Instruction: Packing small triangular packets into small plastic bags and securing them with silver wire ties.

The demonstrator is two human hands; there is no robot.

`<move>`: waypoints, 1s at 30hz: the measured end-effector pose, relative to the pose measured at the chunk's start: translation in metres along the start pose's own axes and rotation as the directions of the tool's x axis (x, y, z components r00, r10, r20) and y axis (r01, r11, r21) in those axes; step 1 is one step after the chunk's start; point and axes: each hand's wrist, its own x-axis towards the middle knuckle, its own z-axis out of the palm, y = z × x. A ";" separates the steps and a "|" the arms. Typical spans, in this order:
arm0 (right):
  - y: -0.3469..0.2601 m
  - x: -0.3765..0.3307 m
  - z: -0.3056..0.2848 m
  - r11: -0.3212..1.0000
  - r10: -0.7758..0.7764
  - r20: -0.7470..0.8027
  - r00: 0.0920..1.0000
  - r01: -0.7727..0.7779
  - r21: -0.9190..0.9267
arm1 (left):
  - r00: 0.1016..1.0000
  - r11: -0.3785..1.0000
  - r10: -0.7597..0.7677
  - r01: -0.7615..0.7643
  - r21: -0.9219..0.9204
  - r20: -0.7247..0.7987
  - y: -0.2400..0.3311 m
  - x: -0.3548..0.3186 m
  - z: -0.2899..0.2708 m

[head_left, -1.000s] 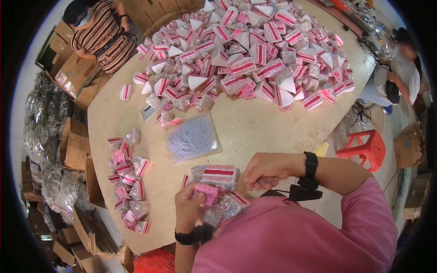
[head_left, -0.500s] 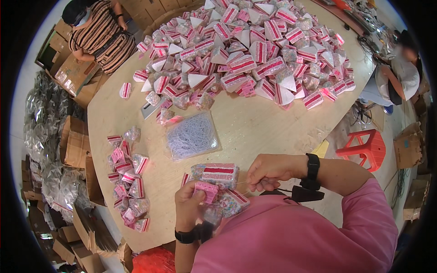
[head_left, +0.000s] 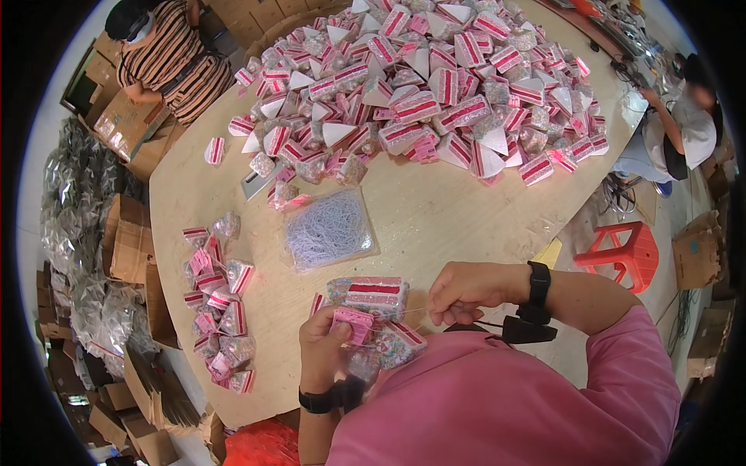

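My left hand [head_left: 317, 353] is closed on a small pink card [head_left: 354, 325], thumb across its face. Against the card hang cake-slice-shaped pieces with red and white stripes: a larger slice [head_left: 374, 291] beyond it, a smaller slice [head_left: 399, 345] closer to me. To the right, my right hand [head_left: 466, 293] pinches a thin pale string [head_left: 417, 311] that runs taut back to the card. A dark object [head_left: 528, 329] hangs by my right wrist. Exactly how the string passes through the card is too small to make out.
A clear box of pale strings [head_left: 329, 231] lies ahead of my hands. Bagged cake slices [head_left: 221, 307] are grouped on the left, and a large heap [head_left: 420, 109] covers the table's far side. A red stool [head_left: 622, 255] stands right; one person [head_left: 175, 66] is far left, another [head_left: 678, 128] far right.
My right hand has moved slightly right, drawing the string a little longer. My left hand keeps its hold on the card. The person at far right has raised an arm.
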 end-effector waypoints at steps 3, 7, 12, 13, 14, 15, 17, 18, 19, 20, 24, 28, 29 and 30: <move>0.001 0.000 0.000 1.000 0.001 0.007 1.000 -0.001 -0.009 | 1.000 1.000 0.002 -0.002 -0.007 0.001 -0.002 0.000 -0.001; 0.003 0.002 0.001 0.999 -0.014 0.011 1.000 0.014 -0.037 | 1.000 1.000 0.010 -0.010 -0.004 0.002 -0.002 0.000 -0.001; 0.005 0.004 -0.002 0.999 -0.050 -0.026 0.998 0.049 -0.020 | 1.000 1.000 -0.008 0.008 -0.031 0.004 -0.003 0.001 -0.004; 0.003 0.003 0.000 0.996 -0.089 -0.064 0.994 0.088 -0.018 | 1.000 1.000 -0.006 0.006 -0.031 0.004 -0.004 0.001 -0.006; 0.002 0.003 0.002 0.992 -0.128 -0.102 0.987 0.127 -0.017 | 1.000 1.000 -0.004 0.004 -0.031 0.004 -0.005 0.001 -0.009; 0.003 0.004 0.002 0.987 -0.159 -0.127 0.979 0.160 -0.002 | 1.000 0.999 -0.001 0.001 -0.032 0.006 -0.006 0.001 -0.011; 0.006 0.009 0.000 0.974 -0.219 -0.177 0.959 0.227 0.024 | 1.000 0.999 0.008 -0.008 -0.039 -0.005 -0.006 0.000 -0.012; 0.004 0.009 0.000 0.975 -0.202 -0.168 0.965 0.215 0.059 | 1.000 0.999 0.013 -0.013 -0.043 -0.012 -0.007 -0.001 -0.013; 0.001 0.008 0.000 0.975 -0.185 -0.157 0.970 0.201 0.094 | 1.000 0.999 0.016 -0.016 -0.045 -0.012 -0.006 -0.001 -0.013; -0.001 0.007 0.000 0.974 -0.168 -0.146 0.975 0.187 0.129 | 1.000 0.999 0.019 -0.020 -0.046 -0.013 -0.005 -0.002 -0.012; -0.005 0.003 0.002 0.965 -0.133 -0.066 0.989 0.144 0.220 | 0.997 0.999 0.024 -0.026 -0.026 -0.076 -0.005 -0.004 -0.010; -0.009 0.004 0.007 0.982 -0.133 -0.098 0.986 0.144 0.119 | 0.997 0.999 0.025 -0.028 -0.043 -0.071 -0.006 -0.011 -0.014; -0.011 0.004 0.010 0.987 -0.138 -0.113 0.984 0.146 0.065 | 0.997 0.999 0.021 -0.024 -0.037 -0.078 -0.007 -0.013 -0.015; -0.015 0.005 0.013 0.985 -0.172 -0.140 0.975 0.170 -0.029 | 0.995 0.999 0.023 -0.025 -0.025 -0.093 -0.007 -0.015 -0.018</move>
